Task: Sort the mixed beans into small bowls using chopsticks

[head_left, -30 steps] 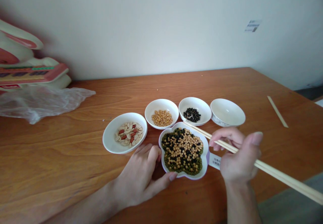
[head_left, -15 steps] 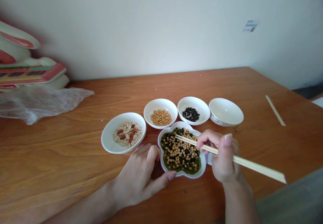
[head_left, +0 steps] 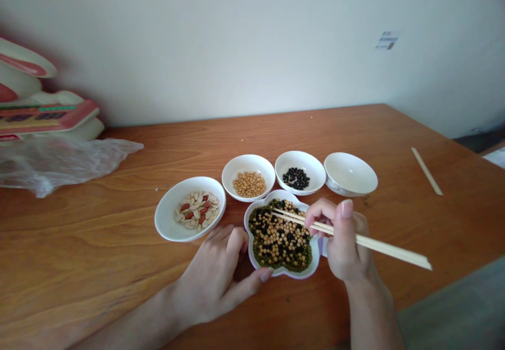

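Note:
My right hand [head_left: 345, 242] grips a pair of light wooden chopsticks [head_left: 389, 249] between thumb and fingers. Their tips reach into a lobed, flower-shaped dish [head_left: 299, 275], slightly apart, over its upper left part. Small green beans, black beans and yellow soybeans [head_left: 283, 239] lie mixed in that dish. At the dish's left side, my left hand [head_left: 216, 274] rests with its fingers curled and its thumb on the near rim. Whether anything sits between the tips is too small to tell.
Behind the dish stand bowls with peanuts [head_left: 197, 210], soybeans [head_left: 249, 184] and black beans [head_left: 295, 178], plus another white bowl [head_left: 351, 174] at right. A wooden stick [head_left: 426, 171] lies farther right. A plastic bag [head_left: 79, 158] and pink-and-white toy [head_left: 51, 113] are at left.
The view has shifted slightly. The rear ends of the chopsticks have swung up and left, and their tips are a little more apart. My left hand stays at the dish.

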The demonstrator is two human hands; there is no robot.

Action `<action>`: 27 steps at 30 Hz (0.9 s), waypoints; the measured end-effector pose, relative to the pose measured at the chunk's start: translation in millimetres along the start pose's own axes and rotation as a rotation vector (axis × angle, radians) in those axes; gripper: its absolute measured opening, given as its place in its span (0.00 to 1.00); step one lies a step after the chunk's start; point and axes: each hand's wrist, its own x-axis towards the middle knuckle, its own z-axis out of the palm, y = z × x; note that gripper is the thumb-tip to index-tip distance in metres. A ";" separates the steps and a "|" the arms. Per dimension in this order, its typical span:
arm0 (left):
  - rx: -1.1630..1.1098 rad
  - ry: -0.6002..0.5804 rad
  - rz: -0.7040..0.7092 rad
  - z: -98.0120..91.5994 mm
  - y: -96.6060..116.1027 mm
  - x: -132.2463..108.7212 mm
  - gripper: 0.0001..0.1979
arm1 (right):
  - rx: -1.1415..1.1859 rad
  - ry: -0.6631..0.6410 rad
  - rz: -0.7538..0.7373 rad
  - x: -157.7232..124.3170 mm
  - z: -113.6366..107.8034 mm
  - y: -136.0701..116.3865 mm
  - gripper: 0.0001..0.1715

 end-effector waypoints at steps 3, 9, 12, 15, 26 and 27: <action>-0.001 -0.002 -0.006 0.0 0.2 0.4 0.16 | -0.012 0.017 -0.020 0.6 0.6 -1.4 0.43; -0.009 -0.010 -0.013 0.1 -0.3 0.5 0.16 | -0.010 0.034 -0.047 -0.8 -0.1 -0.1 0.42; -0.001 -0.002 -0.005 0.1 -0.3 0.2 0.15 | 0.011 0.057 -0.045 -0.6 -0.2 -0.6 0.44; 0.001 0.003 -0.001 0.0 0.2 -0.2 0.15 | 0.027 0.110 -0.054 1.3 0.7 -4.0 0.46; 0.024 0.020 0.017 -0.6 0.5 1.0 0.15 | 0.019 0.447 -0.035 10.0 -4.6 -7.5 0.54; 0.026 0.021 0.016 -0.6 0.6 1.0 0.15 | 0.020 0.503 -0.015 10.9 -4.0 -9.5 0.54</action>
